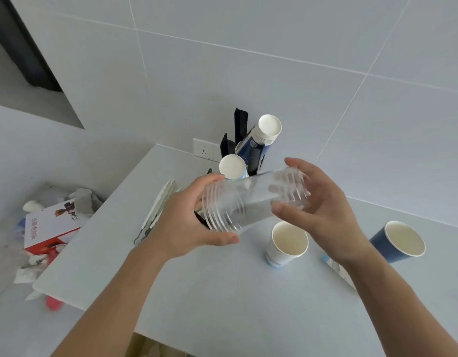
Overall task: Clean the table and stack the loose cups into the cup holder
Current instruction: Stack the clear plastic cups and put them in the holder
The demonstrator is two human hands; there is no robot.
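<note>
A stack of clear plastic cups (pixel 251 199) lies sideways in the air above the white table (pixel 222 292). My left hand (pixel 186 217) grips its wide rim end and my right hand (pixel 323 202) holds its narrow bottom end. Behind them stands the black cup holder (pixel 239 127), with a stack of upside-down blue paper cups (pixel 261 140) leaning in it and a white upside-down paper cup stack (pixel 233 167) in front. On the table stand a loose white paper cup (pixel 287 244) and a blue paper cup (pixel 400 242). Another white cup (pixel 337 269) lies partly hidden under my right wrist.
White strips or lids (pixel 158 210) lie on the table left of the holder. A bin of rubbish with a red and white box (pixel 50 225) sits below the table's left edge. A wall socket (pixel 203 149) is on the tiled wall behind.
</note>
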